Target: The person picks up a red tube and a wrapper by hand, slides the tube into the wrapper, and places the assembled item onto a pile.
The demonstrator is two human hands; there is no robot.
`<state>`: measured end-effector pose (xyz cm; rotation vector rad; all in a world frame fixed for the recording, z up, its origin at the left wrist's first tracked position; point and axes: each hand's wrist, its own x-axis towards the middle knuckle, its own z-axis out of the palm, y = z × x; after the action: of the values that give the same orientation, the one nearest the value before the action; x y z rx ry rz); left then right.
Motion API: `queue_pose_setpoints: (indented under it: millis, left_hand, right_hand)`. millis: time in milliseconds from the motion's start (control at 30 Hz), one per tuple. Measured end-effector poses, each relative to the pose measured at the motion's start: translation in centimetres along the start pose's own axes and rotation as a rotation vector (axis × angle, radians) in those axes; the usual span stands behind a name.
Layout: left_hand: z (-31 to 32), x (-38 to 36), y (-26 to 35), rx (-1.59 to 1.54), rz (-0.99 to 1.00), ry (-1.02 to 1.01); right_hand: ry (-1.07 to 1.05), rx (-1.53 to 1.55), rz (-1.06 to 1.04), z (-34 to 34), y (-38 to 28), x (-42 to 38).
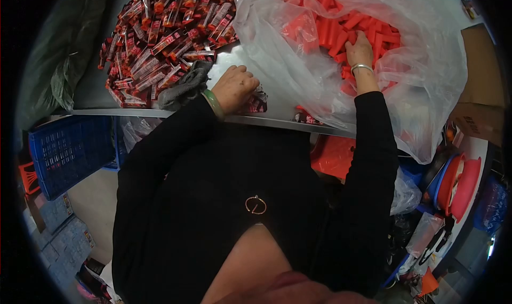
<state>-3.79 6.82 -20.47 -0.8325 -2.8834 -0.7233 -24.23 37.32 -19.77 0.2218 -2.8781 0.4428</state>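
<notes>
My left hand (234,88), with a green bangle at the wrist, is closed above the metal table (226,64) near its front edge; what it may hold is hidden. Beside it lie a grey cloth (186,86) and a small dark printed packet (258,102). A large heap of wrapped red-and-black items (165,37) lies beyond the cloth. My right hand (360,52), wearing a silver bangle, reaches into a clear plastic bag (266,26) of red plastic pieces (330,32). Its fingers are bent around one of the red pieces.
A blue crate (74,149) stands below the table at left. A cardboard box (482,74) is at the right edge, above red and blue basins (463,186). A red stool (333,157) shows under the table. Dark green sacking (64,48) hangs at upper left.
</notes>
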Motion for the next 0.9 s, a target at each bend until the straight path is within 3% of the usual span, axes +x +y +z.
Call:
queue_pose_setpoints:
  millis: [133, 233, 300, 333, 433, 500, 533, 600, 900]
  left_hand:
    - [-0.3, -0.5, 0.3, 0.029, -0.034, 0.021]
    - [-0.9, -1.1, 0.6, -0.024, -0.059, 0.05]
    - [-1.2, -1.4, 0.7, -0.067, -0.074, 0.125]
    - [-1.3, -1.4, 0.9, -0.069, -0.072, 0.126]
    - [-1.6, -1.5, 1.4, -0.206, -0.141, 0.221]
    - [-1.8, -1.5, 1.7, -0.415, -0.232, 0.244]
    - [-2.0, -1.4, 2.0, -0.413, -0.238, 0.246]
    - [-2.6, -1.1, 2.4, -0.568, -0.24, 0.293]
    - [-3.5, -0.9, 3.3, -0.613, -0.173, 0.403]
  right_hand:
    - [0.062, 0.147, -0.061, -0.7, -0.2, -0.1]
    - [0.051, 0.388, -0.054, -4.0, -2.5, -2.3]
    - [-0.039, 0.707, -0.031, -5.3, -3.7, -3.8]
    - [-0.038, 0.704, -0.03, -6.0, -4.2, -4.5]
    - [-0.1, 0.786, -0.052, -7.4, -6.2, -6.5]
    - [-0.064, 1.129, -0.119, -7.7, -7.9, -7.4]
    - [-0.068, 1.132, -0.122, -8.0, -8.7, -7.7]
    - [-0.143, 1.296, -0.111, -8.6, -9.9, -8.2]
    - [-0.434, 1.665, 0.076, -8.7, -12.3, -9.0]
